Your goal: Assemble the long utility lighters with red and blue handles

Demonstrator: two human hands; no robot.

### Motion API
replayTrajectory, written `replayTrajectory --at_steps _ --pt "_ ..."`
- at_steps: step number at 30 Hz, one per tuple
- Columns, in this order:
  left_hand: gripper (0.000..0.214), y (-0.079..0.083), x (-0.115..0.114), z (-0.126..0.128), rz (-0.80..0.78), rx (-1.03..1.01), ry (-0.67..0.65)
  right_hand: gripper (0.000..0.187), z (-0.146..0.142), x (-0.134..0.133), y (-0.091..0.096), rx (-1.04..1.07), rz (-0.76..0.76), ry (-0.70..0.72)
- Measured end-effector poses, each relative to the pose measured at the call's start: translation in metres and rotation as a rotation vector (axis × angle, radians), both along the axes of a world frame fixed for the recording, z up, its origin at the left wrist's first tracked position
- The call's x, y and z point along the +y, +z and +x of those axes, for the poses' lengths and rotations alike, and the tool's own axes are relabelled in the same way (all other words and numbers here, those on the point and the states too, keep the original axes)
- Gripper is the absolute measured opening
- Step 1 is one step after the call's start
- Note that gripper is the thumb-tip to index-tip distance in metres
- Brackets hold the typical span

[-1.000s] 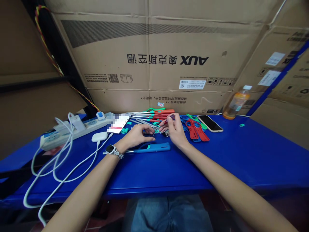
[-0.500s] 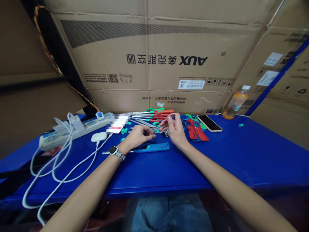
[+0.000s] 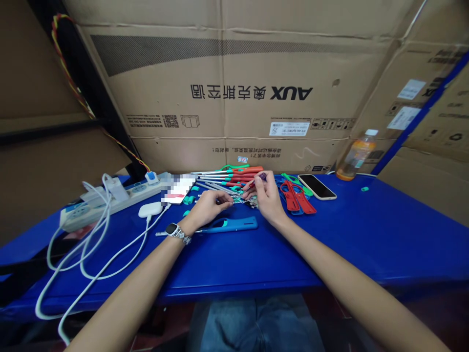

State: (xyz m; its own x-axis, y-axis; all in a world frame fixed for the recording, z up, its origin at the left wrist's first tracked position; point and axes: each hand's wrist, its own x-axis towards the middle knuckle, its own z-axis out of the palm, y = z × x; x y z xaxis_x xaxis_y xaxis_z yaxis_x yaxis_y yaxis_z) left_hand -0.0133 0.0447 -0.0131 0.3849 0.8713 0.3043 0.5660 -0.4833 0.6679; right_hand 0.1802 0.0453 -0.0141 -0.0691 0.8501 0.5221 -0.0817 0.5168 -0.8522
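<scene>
The left hand (image 3: 209, 207) has its fingertips close together; whether they pinch anything, I cannot tell. Its wrist hides part of the silvery tube of a blue lighter (image 3: 240, 224), which lies on the table (image 3: 234, 264) with a long, smooth handle and a green trigger. Tiny parts (image 3: 252, 201) between the hands blur together. The right hand (image 3: 269, 198) pinches a dark red tool (image 3: 262, 176), its tip indistinct.

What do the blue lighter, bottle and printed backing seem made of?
Blue lighter: likely smooth plastic handle, evenly coloured; shiny tube, probably metal. Bottle: apparently smooth plastic, see-through with an orange tint. Printed backing: matte brown cardboard, judging by its creases.
</scene>
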Motion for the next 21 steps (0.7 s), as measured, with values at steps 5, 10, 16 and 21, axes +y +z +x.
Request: replayTrajectory --at_steps 5,10,16,21 --pt "0.02 -0.0004 0.001 0.0 0.012 -0.001 0.012 0.033 0.0 0.0026 -0.0001 0.053 0.028 0.007" --pt "0.023 -0.0015 0.0024 -0.0003 0.01 -0.006 0.004 0.031 0.0006 0.0038 0.0003 0.077 0.05 0.003" --pt "0.024 -0.0019 0.0017 0.0001 -0.009 -0.006 -0.025 0.031 -0.0009 0.0021 -0.0008 0.078 0.04 0.017" --pt "0.023 -0.0016 0.0 0.001 -0.01 -0.019 -0.053 0.027 -0.0019 -0.0002 0.0007 0.065 0.07 0.04"
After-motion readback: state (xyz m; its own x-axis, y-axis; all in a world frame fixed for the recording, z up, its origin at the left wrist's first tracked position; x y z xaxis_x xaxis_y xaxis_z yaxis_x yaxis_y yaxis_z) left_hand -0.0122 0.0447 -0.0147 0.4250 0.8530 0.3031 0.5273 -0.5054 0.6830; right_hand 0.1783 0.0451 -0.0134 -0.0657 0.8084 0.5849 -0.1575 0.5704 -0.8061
